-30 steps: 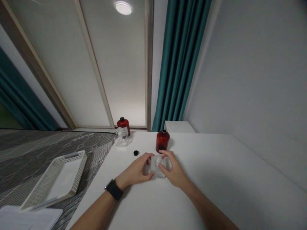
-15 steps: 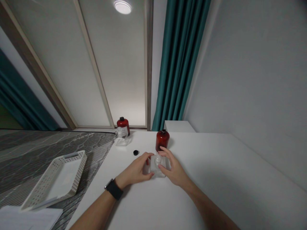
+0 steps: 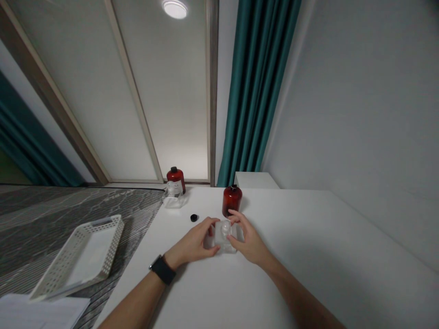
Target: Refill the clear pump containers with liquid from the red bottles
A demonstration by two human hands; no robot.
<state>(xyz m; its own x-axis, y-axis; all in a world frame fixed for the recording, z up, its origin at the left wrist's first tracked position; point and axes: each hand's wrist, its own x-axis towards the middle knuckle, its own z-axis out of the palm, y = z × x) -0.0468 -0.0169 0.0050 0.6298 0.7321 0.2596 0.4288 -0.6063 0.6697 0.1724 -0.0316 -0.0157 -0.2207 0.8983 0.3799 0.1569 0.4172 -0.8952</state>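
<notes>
A clear, square glass-like container with a round clear knob on top (image 3: 225, 246) stands on the white table. My left hand (image 3: 197, 241) grips its left side between thumb and fingers. At the knob, my right hand (image 3: 247, 238) has its thumb and fingers curled round the clear piece. Just behind my right fingertips is a dark red bottle (image 3: 232, 200) with a black neck. A small black cap (image 3: 194, 218) lies on the table to the left of it.
At the table's back left edge, another red bottle with a label (image 3: 176, 176) stands behind a second clear container (image 3: 173, 201). A white perforated basket (image 3: 114, 242) and papers (image 3: 44, 311) lie left of the white table (image 3: 219, 292).
My right fingers have shifted slightly at the knob of the clear container. The bottles and the cap have not moved.
</notes>
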